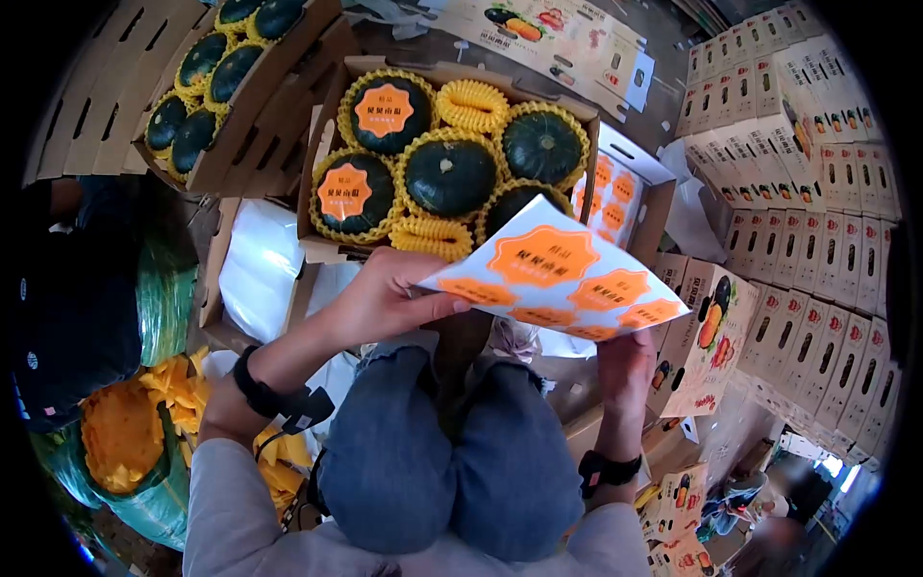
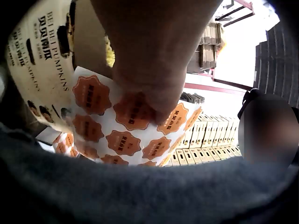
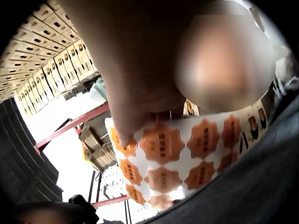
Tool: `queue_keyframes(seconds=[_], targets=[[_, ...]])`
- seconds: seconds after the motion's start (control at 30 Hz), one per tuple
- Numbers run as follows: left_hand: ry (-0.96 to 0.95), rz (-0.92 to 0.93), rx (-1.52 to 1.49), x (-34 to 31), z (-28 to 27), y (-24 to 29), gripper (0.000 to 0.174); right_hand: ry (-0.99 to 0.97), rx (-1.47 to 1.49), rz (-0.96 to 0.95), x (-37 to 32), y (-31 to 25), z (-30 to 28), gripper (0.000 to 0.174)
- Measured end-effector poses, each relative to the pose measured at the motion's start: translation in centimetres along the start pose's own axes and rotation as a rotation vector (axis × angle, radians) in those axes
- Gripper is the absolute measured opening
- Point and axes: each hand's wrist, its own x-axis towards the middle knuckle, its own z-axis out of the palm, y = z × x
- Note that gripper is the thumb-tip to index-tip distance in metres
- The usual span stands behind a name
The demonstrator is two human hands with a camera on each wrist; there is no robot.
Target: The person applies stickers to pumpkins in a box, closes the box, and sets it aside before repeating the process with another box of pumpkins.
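Both hands hold a white sheet of orange scalloped stickers (image 1: 562,274) above the knees. My left hand (image 1: 380,300) pinches its left edge, thumb on the printed face. At the lower right edge, my right hand (image 1: 627,370) grips the sheet, its fingertips partly hidden behind it. The right wrist view shows the same sticker sheet (image 3: 201,140) hanging from the hand. Just beyond it is an open cardboard box (image 1: 332,252) of dark green pumpkins (image 1: 450,178) in yellow foam nets. Orange stickers (image 1: 385,109) are on two pumpkins; the sheet overlaps the nearest right one.
More sticker sheets (image 1: 615,197) lie in a box at the right. Another box of pumpkins (image 1: 231,72) is at upper left. Yellow foam nets (image 1: 120,438) fill a green bag on the left. Printed cartons (image 1: 827,337) are stacked at right. A dark-clothed person (image 1: 72,298) is at far left.
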Motion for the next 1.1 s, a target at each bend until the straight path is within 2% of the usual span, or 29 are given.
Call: queue_keyframes(seconds=[0.1, 0.13, 0.17, 0.2, 0.23, 0.3, 0.33, 0.4, 0.47, 0.53, 0.6, 0.63, 0.73, 0.77, 0.87, 0.93, 0.97, 1.07, 1.1], targets=[[-0.020, 0.089, -0.009, -0.4, 0.7, 0.3, 0.025, 0.183, -0.134, -0.025, 1.4, 0.6, 1.5, 0.035], [-0.022, 0.117, 0.006, -0.6, 0.6, 0.4, 0.025, 0.178, -0.158, 0.018, 1.9, 0.6, 1.9, 0.031], [-0.064, 0.007, -0.024, -1.1, 0.1, 0.6, 0.026, 0.175, -0.179, 0.065, 2.3, 0.5, 2.3, 0.027], [0.017, 0.086, 0.074, -1.3, -0.2, 0.6, 0.026, 0.171, -0.200, 0.115, 2.6, 0.4, 2.7, 0.024], [0.096, 0.160, 0.170, -1.5, -0.4, 0.6, 0.025, 0.186, -0.213, 0.201, 2.8, 0.3, 3.2, 0.027], [0.244, 0.285, 0.258, -2.2, -0.2, 0.7, 0.027, 0.160, -0.048, 0.325, 2.8, 0.2, 4.1, 0.026], [0.274, 0.383, 0.520, -2.8, -0.7, 0.8, 0.027, 0.144, 0.033, 0.382, 2.6, 0.3, 4.4, 0.026], [0.340, 0.624, 0.634, -3.9, -0.6, -1.0, 0.029, 0.201, 0.095, 0.501, 1.9, 1.2, 4.5, 0.029], [0.420, 0.752, 0.676, -5.1, -0.3, -2.0, 0.028, 0.257, 0.152, 0.618, 1.2, 1.9, 4.6, 0.033], [0.352, 0.717, 0.654, -5.7, -0.1, -1.6, 0.027, 0.273, 0.118, 0.599, 0.3, 2.2, 4.7, 0.039], [0.139, 0.536, 0.570, -5.8, -0.6, -0.5, 0.024, 0.283, 0.030, 0.491, -0.7, 2.5, 4.7, 0.047], [0.224, 0.504, 0.535, -5.4, -0.1, -0.1, 0.020, 0.237, -0.067, 0.398, -0.9, 2.4, 4.8, 0.047], [0.262, 0.170, 0.373, -6.8, 0.7, -0.2, 0.020, 0.103, -0.347, 0.112, -1.4, 1.9, 4.5, 0.048], [0.344, 0.115, 0.314, -6.9, 1.3, -0.5, 0.019, 0.061, -0.437, 0.017, -1.7, 1.8, 4.5, 0.050], [0.409, -0.136, 0.236, -7.3, 2.1, -0.4, 0.026, 0.164, -0.521, 0.118, -2.9, 1.4, 5.1, 0.043], [0.391, -0.182, 0.332, -7.4, 2.4, -0.5, 0.025, 0.174, -0.529, 0.200, -3.0, 1.3, 5.0, 0.040], [0.381, -0.207, 0.378, -7.5, 2.5, -0.6, 0.025, 0.208, -0.500, 0.126, -2.8, 1.6, 5.1, 0.035], [0.386, -0.278, 0.235, -7.3, 2.6, -1.8, 0.013, 0.203, -0.523, 0.165, -2.1, 0.8, 5.5, 0.031], [0.403, -0.250, 0.013, -7.0, 2.5, -1.8, 0.011, 0.197, -0.518, 0.169, -1.9, 0.8, 5.2, 0.029]])
